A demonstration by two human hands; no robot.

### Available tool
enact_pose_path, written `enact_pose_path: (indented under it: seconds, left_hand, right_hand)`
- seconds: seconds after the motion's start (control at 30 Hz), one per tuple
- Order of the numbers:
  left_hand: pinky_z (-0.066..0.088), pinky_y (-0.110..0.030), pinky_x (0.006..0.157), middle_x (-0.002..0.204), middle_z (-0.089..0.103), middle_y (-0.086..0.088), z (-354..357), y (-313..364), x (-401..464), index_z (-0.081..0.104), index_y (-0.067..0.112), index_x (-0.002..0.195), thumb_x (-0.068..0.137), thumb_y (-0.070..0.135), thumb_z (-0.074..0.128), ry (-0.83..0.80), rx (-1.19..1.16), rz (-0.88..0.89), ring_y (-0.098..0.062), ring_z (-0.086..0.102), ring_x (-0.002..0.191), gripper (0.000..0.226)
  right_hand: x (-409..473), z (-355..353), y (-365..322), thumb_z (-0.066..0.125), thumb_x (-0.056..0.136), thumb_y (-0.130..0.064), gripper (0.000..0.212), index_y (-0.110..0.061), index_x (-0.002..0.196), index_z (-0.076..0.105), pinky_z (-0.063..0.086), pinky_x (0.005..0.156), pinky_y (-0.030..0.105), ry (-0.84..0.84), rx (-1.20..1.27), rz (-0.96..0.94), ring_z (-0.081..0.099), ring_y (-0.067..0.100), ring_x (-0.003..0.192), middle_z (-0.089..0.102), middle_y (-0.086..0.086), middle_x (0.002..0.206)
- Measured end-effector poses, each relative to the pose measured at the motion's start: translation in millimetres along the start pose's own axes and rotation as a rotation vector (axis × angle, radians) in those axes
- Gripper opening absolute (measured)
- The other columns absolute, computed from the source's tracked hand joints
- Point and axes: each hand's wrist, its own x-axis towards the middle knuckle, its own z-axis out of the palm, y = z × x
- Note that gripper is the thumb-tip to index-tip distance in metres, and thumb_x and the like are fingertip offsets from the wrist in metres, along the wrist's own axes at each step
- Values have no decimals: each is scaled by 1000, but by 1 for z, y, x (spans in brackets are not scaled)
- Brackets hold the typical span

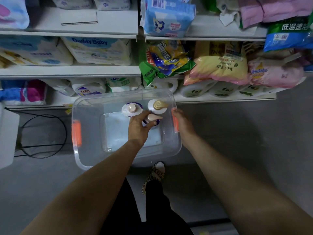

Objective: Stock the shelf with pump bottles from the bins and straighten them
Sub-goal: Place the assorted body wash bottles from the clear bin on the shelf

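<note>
Pump bottles [132, 108], three, stand upright inside clear bin [88, 160].

The bin [94, 106] at the centre of the frame is clear plastic with orange latches, one on its left side and one on its right. In it, the three pump bottles [158, 106] are white, with beige-gold pump heads and purple on their labels. Lower centre, my shoe [155, 175] is leopard-print with a white toe, and my trousers [152, 214] are black. The floor [245, 133] is grey. The shelf boards [67, 71] are white. At upper right sit a yellow-and-pink bag [220, 68], a blue-and-yellow packet [166, 56] with green edges, and a pale blue pack [169, 16].
</note>
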Motion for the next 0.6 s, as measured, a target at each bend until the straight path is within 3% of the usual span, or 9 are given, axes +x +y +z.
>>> enact_pose_path:
  seconds: [0.13, 0.23, 0.3, 0.43, 0.6]
  left_hand:
    - [39, -7, 76, 93, 68, -1, 2, 0, 0, 70, 31, 101, 84, 10, 76, 14, 20, 22, -17, 56, 87, 27]
    - [42, -26, 81, 98, 68, -6, 2, -3, 2, 73, 21, 107, 89, 17, 73, -16, 95, -19, -24, 55, 95, 19]
    - [35, -21, 80, 104, 66, -8, 2, -4, 2, 71, 16, 111, 91, 18, 70, -16, 134, -22, -24, 53, 100, 20]
    - [37, -24, 79, 108, 62, -13, -3, -3, -1, 65, 10, 110, 95, 20, 66, 24, 94, -89, -26, 54, 98, 18]
    - [41, -26, 66, 96, 64, -3, -23, 16, -8, 55, 13, 109, 96, 31, 63, 5, 13, -139, -22, 58, 89, 24]
  right_hand:
    - [0, 0, 3, 53, 99, -30, 31, -19, 127, 64, 38, 112, 53, -43, 32, -25, 56, 27, 124, 64, 8, 128]
    - [1, 1, 3, 51, 100, -23, 30, -14, 126, 63, 38, 112, 54, -78, 34, -58, 57, 30, 123, 65, 12, 127]
    - [1, 1, 1, 50, 100, -20, 26, -14, 121, 65, 40, 110, 54, -95, 24, -72, 58, 32, 121, 66, 15, 124]
    - [-3, -2, 0, 52, 99, -28, 26, -24, 121, 65, 43, 108, 46, -88, -3, -59, 57, 26, 123, 65, 5, 126]
    - [-22, -4, -3, 56, 89, -45, 45, -25, 128, 63, 43, 108, 51, -107, -10, 3, 60, 25, 119, 65, 4, 128]
